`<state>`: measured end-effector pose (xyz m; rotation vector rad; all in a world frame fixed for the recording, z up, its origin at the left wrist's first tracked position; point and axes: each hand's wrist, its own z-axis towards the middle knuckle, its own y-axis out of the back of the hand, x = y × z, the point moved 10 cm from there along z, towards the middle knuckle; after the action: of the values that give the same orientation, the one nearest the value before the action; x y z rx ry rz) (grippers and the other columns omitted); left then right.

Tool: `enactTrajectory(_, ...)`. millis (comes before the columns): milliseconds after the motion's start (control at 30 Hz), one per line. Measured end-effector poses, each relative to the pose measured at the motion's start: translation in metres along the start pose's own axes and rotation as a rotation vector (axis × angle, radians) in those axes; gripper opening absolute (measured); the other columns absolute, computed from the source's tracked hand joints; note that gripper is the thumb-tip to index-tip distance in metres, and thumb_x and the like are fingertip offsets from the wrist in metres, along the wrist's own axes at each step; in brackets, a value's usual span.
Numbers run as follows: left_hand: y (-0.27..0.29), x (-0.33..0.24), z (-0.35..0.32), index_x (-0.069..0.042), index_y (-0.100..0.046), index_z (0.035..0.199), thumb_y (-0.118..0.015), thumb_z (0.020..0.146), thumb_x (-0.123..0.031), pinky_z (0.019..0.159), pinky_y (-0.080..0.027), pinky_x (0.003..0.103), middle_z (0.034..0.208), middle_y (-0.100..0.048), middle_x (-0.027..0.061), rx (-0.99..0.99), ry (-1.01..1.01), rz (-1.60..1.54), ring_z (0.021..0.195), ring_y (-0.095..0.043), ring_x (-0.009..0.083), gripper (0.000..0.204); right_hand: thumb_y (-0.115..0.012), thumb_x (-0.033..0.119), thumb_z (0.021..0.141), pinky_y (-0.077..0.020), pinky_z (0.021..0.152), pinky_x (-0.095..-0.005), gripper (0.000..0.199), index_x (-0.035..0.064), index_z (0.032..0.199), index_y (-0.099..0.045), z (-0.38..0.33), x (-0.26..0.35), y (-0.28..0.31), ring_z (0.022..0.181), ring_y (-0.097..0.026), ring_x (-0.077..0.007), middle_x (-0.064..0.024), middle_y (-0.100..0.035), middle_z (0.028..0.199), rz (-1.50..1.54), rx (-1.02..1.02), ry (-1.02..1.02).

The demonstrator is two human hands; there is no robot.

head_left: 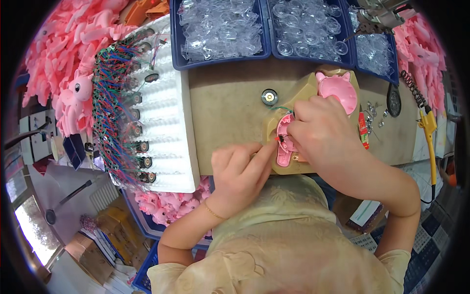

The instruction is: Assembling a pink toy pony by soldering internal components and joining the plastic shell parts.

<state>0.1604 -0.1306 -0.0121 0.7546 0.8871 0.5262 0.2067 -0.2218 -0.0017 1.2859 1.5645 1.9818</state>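
Note:
A pink toy body half-shell (284,156) lies hollow side up in a tan holding block (313,78) at the front of the table. A small black part with red wire (279,139) sits in it. My left hand (240,169) has its index fingertip against the shell's left edge beside that part, its other fingers curled; anything in them is hidden. My right hand (323,127) is closed over the shell's right side, and its fingertips hide what they grip. Behind it, a pink eared head half-shell (339,93) rests in the block. A round speaker (269,97) with green wire lies left of the block.
A white foam tray (171,112) carries several wired speakers. Blue bins (221,65) of clear plastic parts stand at the back. Pink toy pieces (78,44) are heaped at the far left. A yellow-handled tool (428,127) hangs from a coiled cord at right. Screws (374,115) lie near the block.

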Motion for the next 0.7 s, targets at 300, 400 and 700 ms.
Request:
enactTrajectory(300, -0.025, -0.011, 0.000, -0.003, -0.058, 0.122, -0.063, 0.068, -0.014, 0.055, -0.039, 0.025, 0.067, -0.049, -0.0011, 0.371, -0.180, 0.173, 0.064, -0.050, 0.0134, 0.055, -0.061, 0.007, 0.062, -0.0359, 0.067, -0.0340, 0.004, 0.0072, 0.066, -0.060, 0.003, 0.005, 0.001, 0.080, -0.050, -0.0226, -0.0062, -0.049, 0.076, 0.004, 0.021, 0.028)
enactTrajectory(400, -0.029, -0.033, 0.008, 0.000, -0.055, 0.124, -0.060, 0.067, -0.013, 0.050, -0.040, 0.026, 0.060, -0.046, -0.0011, 0.495, -0.281, 0.303, 0.056, -0.049, 0.0135, 0.059, -0.061, 0.008, 0.064, -0.0363, 0.068, -0.0340, 0.004, 0.0070, 0.069, -0.061, -0.001, 0.007, 0.005, 0.081, -0.051, -0.0231, -0.0064, -0.050, 0.077, -0.015, 0.016, 0.030)
enactTrajectory(700, -0.028, 0.001, -0.008, 0.002, -0.052, 0.125, -0.064, 0.077, -0.008, 0.046, -0.040, 0.029, 0.056, -0.047, 0.0012, 0.245, -0.127, -0.064, 0.047, -0.047, 0.0144, 0.050, -0.069, 0.019, 0.073, -0.0389, 0.081, -0.0378, 0.025, 0.0060, 0.093, -0.063, 0.019, -0.002, 0.022, 0.092, -0.053, -0.0262, -0.0074, -0.057, 0.089, -0.018, -0.081, 0.044)
